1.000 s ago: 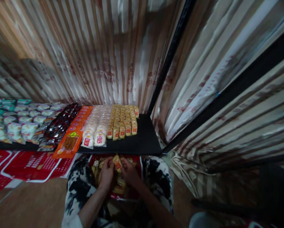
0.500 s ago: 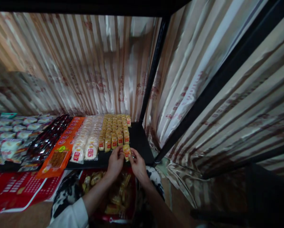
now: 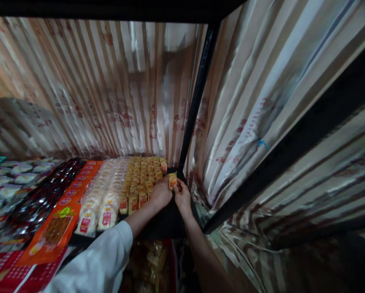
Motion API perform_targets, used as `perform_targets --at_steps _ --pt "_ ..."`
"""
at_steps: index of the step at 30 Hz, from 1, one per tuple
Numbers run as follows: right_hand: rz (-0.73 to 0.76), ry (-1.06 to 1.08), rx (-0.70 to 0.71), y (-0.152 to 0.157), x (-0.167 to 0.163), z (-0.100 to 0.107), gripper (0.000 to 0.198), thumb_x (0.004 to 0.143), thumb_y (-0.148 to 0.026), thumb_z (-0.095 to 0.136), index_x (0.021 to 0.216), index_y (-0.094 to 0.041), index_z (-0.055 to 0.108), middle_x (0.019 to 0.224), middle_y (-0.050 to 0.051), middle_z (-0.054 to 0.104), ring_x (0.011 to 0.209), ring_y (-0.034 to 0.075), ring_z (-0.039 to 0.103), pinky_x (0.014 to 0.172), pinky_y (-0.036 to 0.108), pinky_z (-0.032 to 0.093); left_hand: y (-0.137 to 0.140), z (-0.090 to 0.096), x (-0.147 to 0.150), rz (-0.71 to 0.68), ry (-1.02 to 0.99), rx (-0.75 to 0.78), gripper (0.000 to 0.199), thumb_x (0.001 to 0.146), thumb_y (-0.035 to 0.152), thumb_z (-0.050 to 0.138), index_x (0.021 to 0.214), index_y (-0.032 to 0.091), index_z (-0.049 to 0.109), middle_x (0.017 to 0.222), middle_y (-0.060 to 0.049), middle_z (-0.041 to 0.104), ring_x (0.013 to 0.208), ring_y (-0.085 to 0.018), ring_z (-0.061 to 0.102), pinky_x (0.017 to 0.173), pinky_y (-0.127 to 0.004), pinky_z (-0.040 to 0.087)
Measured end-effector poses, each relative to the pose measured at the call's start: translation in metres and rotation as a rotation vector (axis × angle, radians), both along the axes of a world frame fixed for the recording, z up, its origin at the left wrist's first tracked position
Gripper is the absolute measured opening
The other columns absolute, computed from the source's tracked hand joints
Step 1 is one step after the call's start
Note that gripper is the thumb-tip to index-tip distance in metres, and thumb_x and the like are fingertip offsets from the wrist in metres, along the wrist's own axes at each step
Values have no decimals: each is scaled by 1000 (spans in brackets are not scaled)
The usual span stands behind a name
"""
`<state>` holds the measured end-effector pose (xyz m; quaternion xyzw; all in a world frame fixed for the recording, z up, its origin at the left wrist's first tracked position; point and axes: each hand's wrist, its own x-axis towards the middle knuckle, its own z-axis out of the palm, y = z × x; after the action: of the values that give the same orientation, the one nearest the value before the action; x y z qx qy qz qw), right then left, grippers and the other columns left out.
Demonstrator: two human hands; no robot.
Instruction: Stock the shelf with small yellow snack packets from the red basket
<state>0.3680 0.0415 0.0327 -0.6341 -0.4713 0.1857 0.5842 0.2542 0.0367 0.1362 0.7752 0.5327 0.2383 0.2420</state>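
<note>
A small yellow snack packet (image 3: 172, 181) with a red label is pinched between my two hands, above the right end of the black shelf (image 3: 170, 221). My left hand (image 3: 161, 194) closes on its left side, back of the hand towards me, and its fingertips are partly hidden. On the packet's right side, the thumb and fingers of my right hand (image 3: 182, 197) are closed. Just left of my hands stand rows of matching yellow packets (image 3: 136, 183), set upright with red labels facing front; my left hand covers some of them.
Left of the yellow packets lie white snack packs (image 3: 107, 211), an orange snack bag (image 3: 56, 230), dark shiny packs (image 3: 32, 207) and pale packs (image 3: 9, 179). Below the shelf, a red container (image 3: 172, 260) holds more packets. Black posts (image 3: 197, 97) and striped curtains (image 3: 133, 89) enclose the shelf.
Both hands have carried the packet forward from the shelf's front edge to a spot beside the rows' right side. The view has shifted, so the shelf looks lower and closer.
</note>
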Motion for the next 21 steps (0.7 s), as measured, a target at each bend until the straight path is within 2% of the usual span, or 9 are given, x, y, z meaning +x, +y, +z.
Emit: perform_targets --at_steps 4,8,11,14,21 --pt "-16 -5 -29 29 2 -9 34 78 -31 49 107 -20 61 97 6 66 89 20 60 82 33 47 22 -5 9 -19 160 81 42 84 18 38 123 9 49 123 -13 57 119 -22 46 104 -33 34" --pt "-26 -19 -112 50 1 -14 36 77 -32 47 108 -18 60 97 7 66 87 20 60 81 34 47 36 -10 14 -78 238 138 38 87 20 34 116 9 56 130 -11 51 126 -21 38 108 -32 28" --pt "-54 -65 -154 63 1 -19 37 75 -32 48 107 -19 60 96 7 65 87 20 60 80 32 46 45 -16 17 -86 295 179 36 87 21 35 111 9 59 128 -13 52 123 -22 40 107 -34 29" --pt "-68 -110 -165 73 2 -25 35 75 -30 48 105 -20 62 95 6 65 88 20 59 80 31 46 53 -23 19 -103 335 181 35 86 20 35 107 11 61 122 -12 56 120 -23 42 106 -37 29" --pt "3 -108 -207 89 3 -30 35 71 -23 48 103 -20 63 94 5 67 86 19 60 78 30 47 65 -32 23 -127 390 178 37 85 18 35 112 12 60 125 -12 56 131 -27 30 109 -46 19"
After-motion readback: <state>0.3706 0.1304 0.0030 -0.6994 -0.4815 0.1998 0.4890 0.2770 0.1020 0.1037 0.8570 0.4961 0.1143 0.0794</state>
